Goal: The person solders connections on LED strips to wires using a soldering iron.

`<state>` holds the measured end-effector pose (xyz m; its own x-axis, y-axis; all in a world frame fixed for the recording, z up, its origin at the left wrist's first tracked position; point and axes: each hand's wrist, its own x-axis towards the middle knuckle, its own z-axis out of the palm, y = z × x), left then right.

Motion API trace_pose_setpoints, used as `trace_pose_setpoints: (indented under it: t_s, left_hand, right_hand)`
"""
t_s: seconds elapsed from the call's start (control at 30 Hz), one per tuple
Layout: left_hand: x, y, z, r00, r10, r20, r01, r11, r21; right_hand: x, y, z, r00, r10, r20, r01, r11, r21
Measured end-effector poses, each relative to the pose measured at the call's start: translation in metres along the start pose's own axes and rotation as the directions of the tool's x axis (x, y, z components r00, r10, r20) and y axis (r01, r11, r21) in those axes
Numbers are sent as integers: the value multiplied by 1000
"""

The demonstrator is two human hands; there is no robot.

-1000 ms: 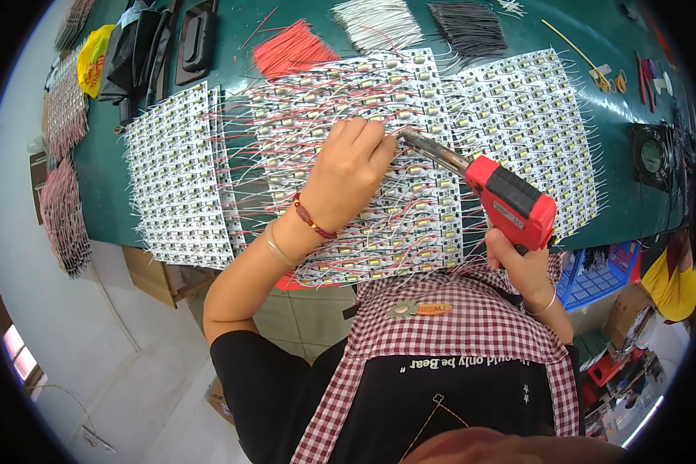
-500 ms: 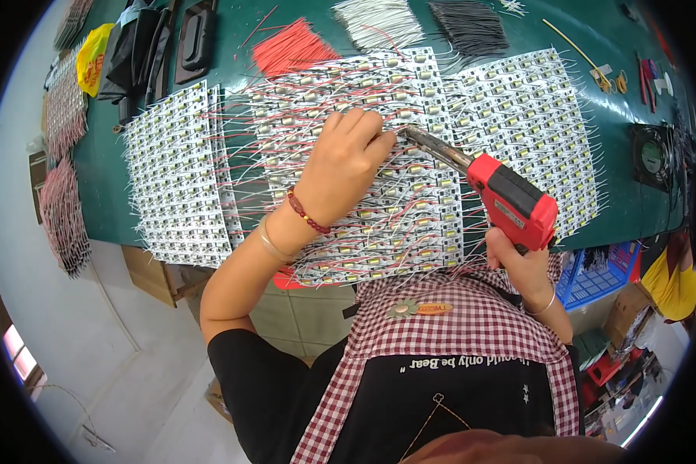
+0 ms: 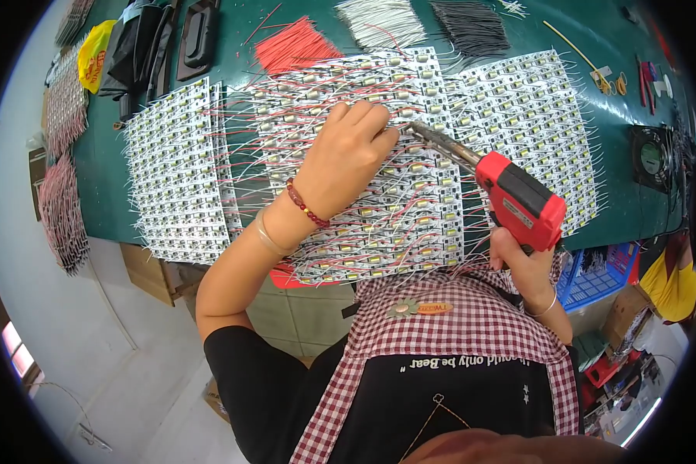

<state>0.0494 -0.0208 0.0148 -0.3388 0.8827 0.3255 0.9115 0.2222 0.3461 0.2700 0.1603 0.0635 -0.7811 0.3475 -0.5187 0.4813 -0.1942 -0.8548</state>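
My right hand (image 3: pixel 522 267) is wrapped round the handle of a red and black soldering gun (image 3: pixel 522 197). Its metal tip points up and left, ending close to the fingers of my left hand (image 3: pixel 352 143). Those fingers are pinched together over the middle panel of white circuit boards (image 3: pixel 433 232), and whatever is between them is hidden. Red and white wires stick out from many boards on this panel. Another board panel (image 3: pixel 510 108) lies to the right, and a stack of panels (image 3: pixel 174 170) to the left.
Behind the boards lie piles of red wires (image 3: pixel 294 46), white wires (image 3: pixel 379 22) and black wires (image 3: pixel 468 27) on the green table (image 3: pixel 104 193). A small black fan (image 3: pixel 651 157) stands at the right. A blue basket (image 3: pixel 595 278) is below the table's right edge.
The soldering gun and my right hand have shifted slightly right and down, so its tip is a little farther from my left fingers. My left hand has moved up slightly.
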Motion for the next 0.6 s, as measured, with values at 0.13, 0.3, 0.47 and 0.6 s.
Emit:
trace_pose_setpoints:
  t_s: [0.13, 0.3, 0.47, 0.6]
  left_hand:
    - [-1, 1, 1, 1000, 5, 5, -5, 1000, 22]
    - [0, 1, -2, 1000, 31, 8, -31, 996, 85]
    - [-2, 4, -10, 999, 53, 10, -54, 985, 162]
    - [-5, 21, -51, 990, -98, 102, 63, 951, 302]
  right_hand:
    - [-3, -3, -3, 999, -22, -24, 23, 998, 60]
    - [-4, -2, -4, 999, -51, 4, 51, 995, 86]
    - [-6, 1, -7, 999, -50, -5, 50, 993, 108]
    - [-9, 0, -12, 996, -81, -46, 85, 991, 107]
